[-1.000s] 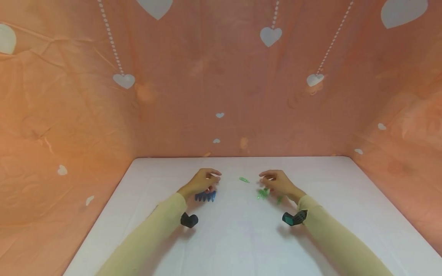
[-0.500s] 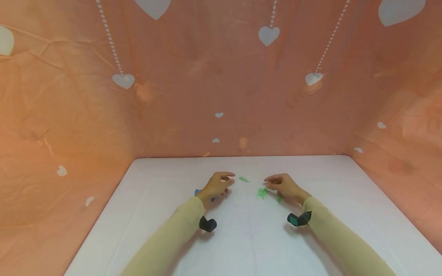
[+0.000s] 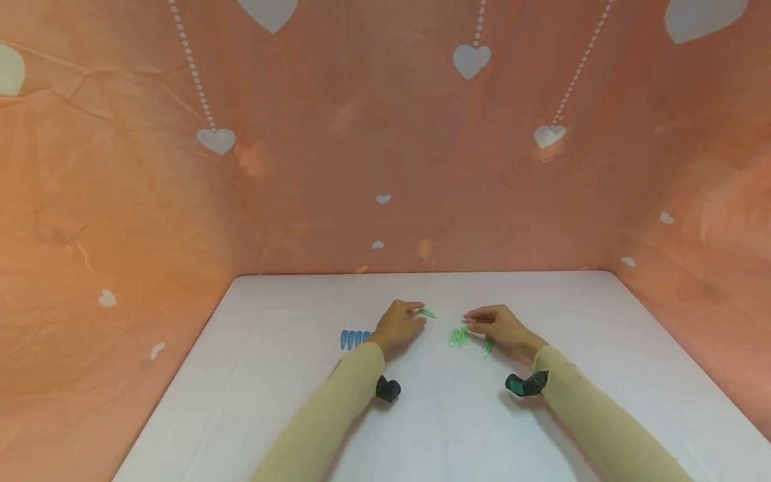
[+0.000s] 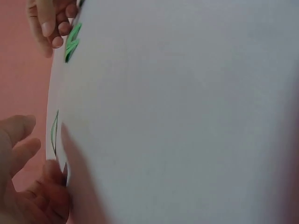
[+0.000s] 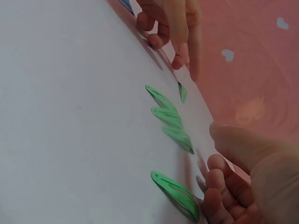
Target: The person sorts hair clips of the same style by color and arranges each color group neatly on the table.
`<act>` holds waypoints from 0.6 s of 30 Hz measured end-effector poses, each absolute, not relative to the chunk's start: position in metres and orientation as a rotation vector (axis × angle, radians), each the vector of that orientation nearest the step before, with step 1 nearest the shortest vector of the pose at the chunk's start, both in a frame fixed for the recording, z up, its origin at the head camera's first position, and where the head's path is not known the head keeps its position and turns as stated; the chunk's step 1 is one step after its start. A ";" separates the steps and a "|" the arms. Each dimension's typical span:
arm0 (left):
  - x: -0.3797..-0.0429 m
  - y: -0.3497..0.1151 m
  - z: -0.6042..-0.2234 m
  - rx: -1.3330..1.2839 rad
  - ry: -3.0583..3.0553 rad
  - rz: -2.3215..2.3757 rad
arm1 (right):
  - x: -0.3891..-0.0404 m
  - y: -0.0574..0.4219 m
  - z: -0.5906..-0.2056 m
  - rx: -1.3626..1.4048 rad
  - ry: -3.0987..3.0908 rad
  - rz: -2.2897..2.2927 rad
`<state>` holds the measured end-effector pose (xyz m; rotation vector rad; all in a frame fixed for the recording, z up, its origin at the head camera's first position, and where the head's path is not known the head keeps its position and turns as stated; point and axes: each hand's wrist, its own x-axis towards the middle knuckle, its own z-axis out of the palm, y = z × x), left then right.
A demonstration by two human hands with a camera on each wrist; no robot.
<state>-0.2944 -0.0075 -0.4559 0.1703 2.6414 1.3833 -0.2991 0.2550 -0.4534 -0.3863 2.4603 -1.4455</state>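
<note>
A lone green snap hair clip (image 3: 428,313) lies on the white table at the fingertips of my left hand (image 3: 397,326). In the left wrist view, the thumb and index finger are spread apart, with that green clip (image 4: 54,133) just beyond them. My right hand (image 3: 498,326), fingers loosely bent and holding nothing, hovers beside a group of green hair clips (image 3: 458,337). One more green clip (image 5: 175,196) lies below the right fingers in the right wrist view. A row of blue hair clips (image 3: 355,339) is partly hidden behind the left hand and sleeve.
The white table (image 3: 421,428) reaches back to a pink-orange backdrop (image 3: 421,167) printed with pale hearts, which also hangs along both sides. A dark wrist camera (image 3: 388,389) sits at the left cuff and another camera (image 3: 527,383) at the right.
My left hand has moved right, away from over the blue clips to the lone green clip. My right hand has drifted slightly right. The clips lie where they were.
</note>
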 end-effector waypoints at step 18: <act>-0.290 0.001 -0.453 0.287 2.725 1.207 | -0.298 0.250 -0.450 -0.380 2.511 -1.392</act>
